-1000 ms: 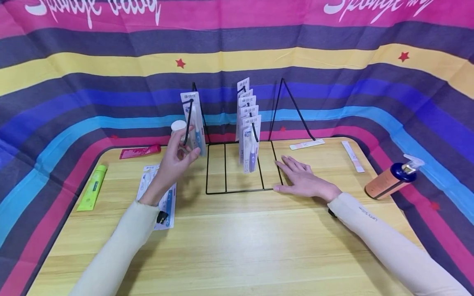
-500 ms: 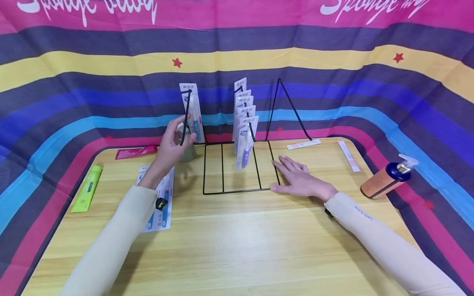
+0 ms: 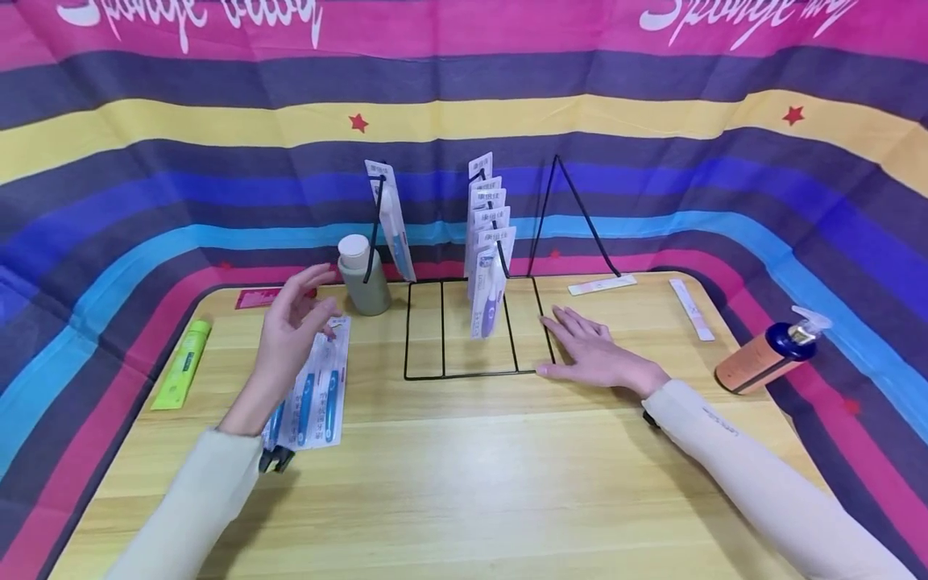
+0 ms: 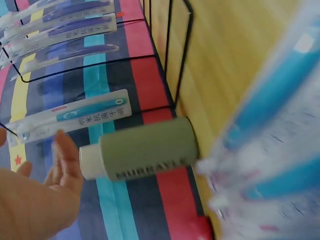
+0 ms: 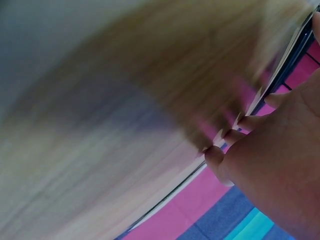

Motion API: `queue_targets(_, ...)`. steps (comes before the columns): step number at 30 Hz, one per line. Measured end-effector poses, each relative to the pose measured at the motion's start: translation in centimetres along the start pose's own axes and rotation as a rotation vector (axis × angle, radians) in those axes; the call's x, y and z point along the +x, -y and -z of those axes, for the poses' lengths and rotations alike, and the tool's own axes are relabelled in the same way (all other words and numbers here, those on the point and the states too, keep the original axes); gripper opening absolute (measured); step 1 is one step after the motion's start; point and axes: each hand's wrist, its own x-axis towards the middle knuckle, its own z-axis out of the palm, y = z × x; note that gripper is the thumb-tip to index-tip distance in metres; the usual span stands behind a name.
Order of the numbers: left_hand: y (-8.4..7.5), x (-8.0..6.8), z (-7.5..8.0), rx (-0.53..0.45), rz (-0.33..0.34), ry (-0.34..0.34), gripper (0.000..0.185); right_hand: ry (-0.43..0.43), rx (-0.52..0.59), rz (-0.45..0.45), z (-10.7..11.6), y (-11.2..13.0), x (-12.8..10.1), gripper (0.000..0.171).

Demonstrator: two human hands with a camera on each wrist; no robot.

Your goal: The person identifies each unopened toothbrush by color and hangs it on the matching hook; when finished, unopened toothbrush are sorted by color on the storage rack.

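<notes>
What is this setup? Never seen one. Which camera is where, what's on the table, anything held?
There's no robot: a person is working with two bare hands. The wide picture comes from a camera on the head, looking forward and down. The other two come from wrist cameras, one per hand.

On the table stands a black wire rack with hanging toothbrush packs. More packs lie flat at the left. Around them are a grey-green bottle, a green tube, a red tube, two narrow packets and a pump bottle.

Nothing is held. The left hand is near the grey-green bottle; the right hand rests at the rack's right edge.
</notes>
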Motion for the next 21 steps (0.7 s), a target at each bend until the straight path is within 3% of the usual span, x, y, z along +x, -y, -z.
queue_targets(7, 1.7, -4.6, 3.4, 0.208, 0.193, -0.101, 0.055, 0.006, 0.008, 0.004, -0.5, 0.1, 0.0, 0.105)
queue_targets(10, 2.9, -6.2, 4.9, 0.221, 0.307, -0.133, 0.057, 0.009, 0.01, 0.003, -0.6, 0.1, 0.1, 0.106)
queue_targets(14, 4.7, -7.2, 6.5, 0.169, 0.488, -0.153, 0.056, 0.008, -0.002, -0.009, -0.5, 0.0, 0.1, 0.106)
queue_targets(18, 5.8, -7.7, 7.5, 0.233, 0.621, -0.064, 0.066, 0.012, -0.005, -0.006, -0.3, -0.1, 0.2, 0.106)
queue_targets(21, 6.0, -7.5, 7.7, 0.34, 0.646, 0.062, 0.078, 0.006, -0.014, -0.002, -0.2, -0.2, 0.2, 0.106)
